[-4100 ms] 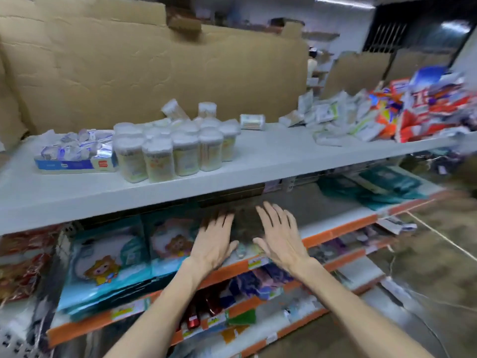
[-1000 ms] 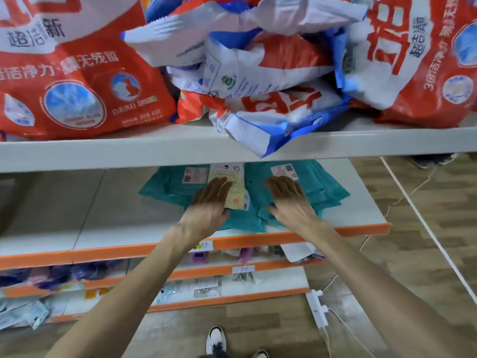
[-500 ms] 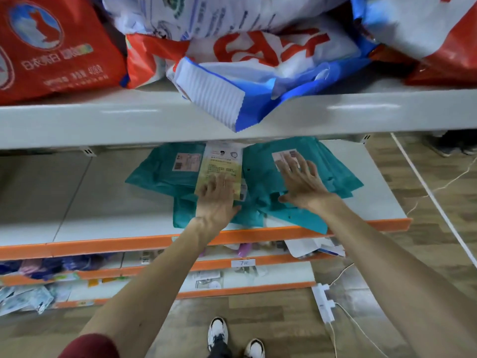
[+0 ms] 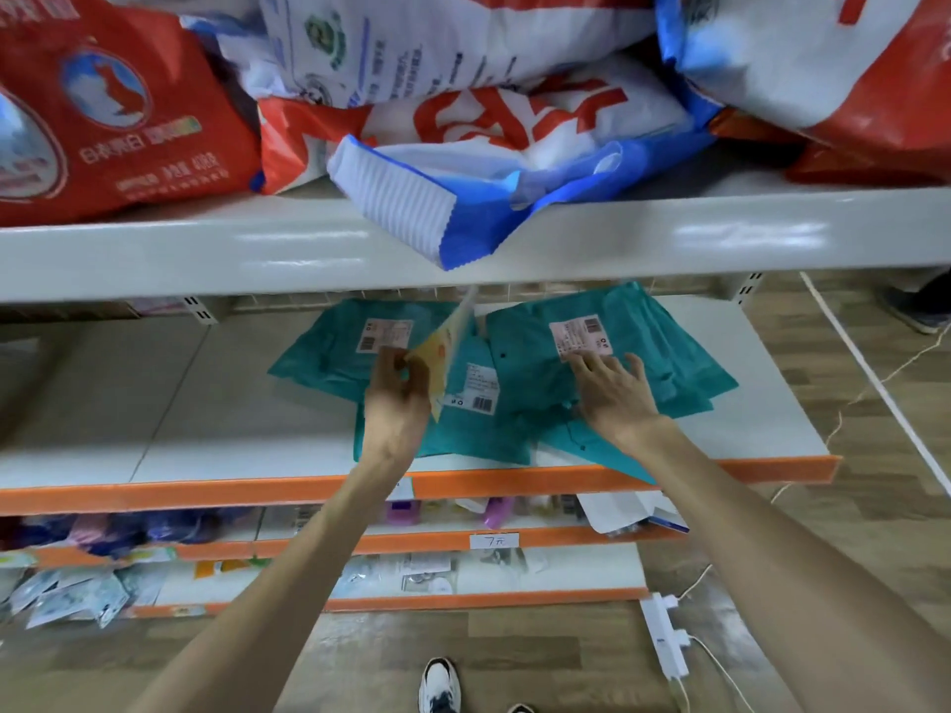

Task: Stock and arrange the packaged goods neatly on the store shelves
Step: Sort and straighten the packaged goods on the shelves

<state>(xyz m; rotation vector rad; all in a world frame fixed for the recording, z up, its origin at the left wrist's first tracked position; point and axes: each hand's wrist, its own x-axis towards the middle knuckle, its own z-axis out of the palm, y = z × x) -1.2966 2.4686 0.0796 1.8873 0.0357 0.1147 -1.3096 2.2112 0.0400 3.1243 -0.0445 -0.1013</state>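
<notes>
Pinches, in curled left fingers (image 4: 395, 361), a flat yellow packet (image 4: 446, 349) tipped up on edge over the teal packets (image 4: 329, 352). Presses, with right fingers (image 4: 586, 361) straight and spread, on the rightmost teal packet (image 4: 669, 347) at the lower edge of its white label (image 4: 579, 329). Reaches with left hand (image 4: 399, 403) and right hand (image 4: 615, 398) over the middle shelf (image 4: 154, 429), white-decked and orange-lipped. Overhead, on the upper shelf (image 4: 154, 249): red detergent bags (image 4: 113, 120), with a blue-and-white bag (image 4: 411, 208) overhanging the edge. On the floor: a white power strip (image 4: 666, 638).

A shop: tiered shelves (image 4: 514, 488) with orange edging, a handwritten price tag (image 4: 494, 541) (reading 7元), packaged goods (image 4: 118, 110).
</notes>
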